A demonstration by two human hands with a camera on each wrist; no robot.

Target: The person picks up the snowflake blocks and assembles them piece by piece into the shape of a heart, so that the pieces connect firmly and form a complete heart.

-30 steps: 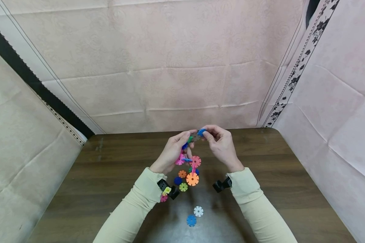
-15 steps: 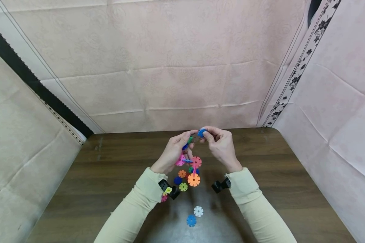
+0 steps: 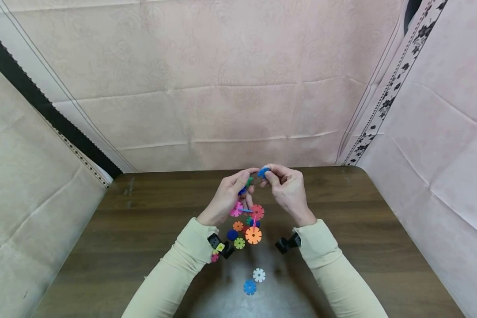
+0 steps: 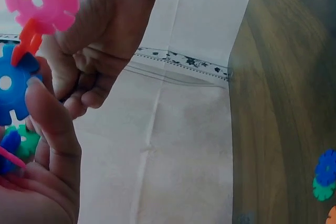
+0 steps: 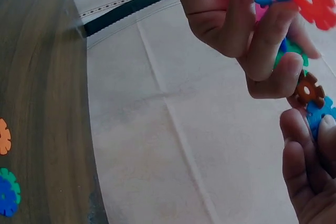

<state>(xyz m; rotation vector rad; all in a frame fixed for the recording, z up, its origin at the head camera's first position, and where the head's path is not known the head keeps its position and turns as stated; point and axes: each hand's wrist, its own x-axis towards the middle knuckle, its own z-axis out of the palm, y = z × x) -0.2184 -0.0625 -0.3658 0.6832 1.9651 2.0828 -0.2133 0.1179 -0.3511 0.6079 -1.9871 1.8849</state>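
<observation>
Blue disc (image 3: 250,287) and white disc (image 3: 259,275): flat on the wooden table (image 3: 381,247), nearest the person, well below the raised hands, just beside each other.

Loose discs: orange (image 3: 238,226), dark blue (image 3: 232,235), green (image 3: 239,243) on the table under the hands; a pink one (image 3: 214,258) and a yellow one (image 3: 220,247) by the left wrist.

Chain of joined discs (image 3: 251,216): held clear of the table, hanging down from the grip. Lowest is a large orange disc (image 3: 253,235); above it a red disc (image 3: 256,212) and a pink disc (image 3: 236,209); green and blue pieces sit inside the left grip.

Left hand (image 3: 230,196): fingers curled round the upper part of the chain, thumb across it.

Right hand (image 3: 286,190): thumb and forefinger pinch a blue disc (image 3: 264,172) at the chain's top end, beside a brown disc (image 5: 309,89), fingertips nearly meeting the left hand's.

Backdrop: pale pink cloth (image 3: 222,88) behind the table, beyond the hands.
</observation>
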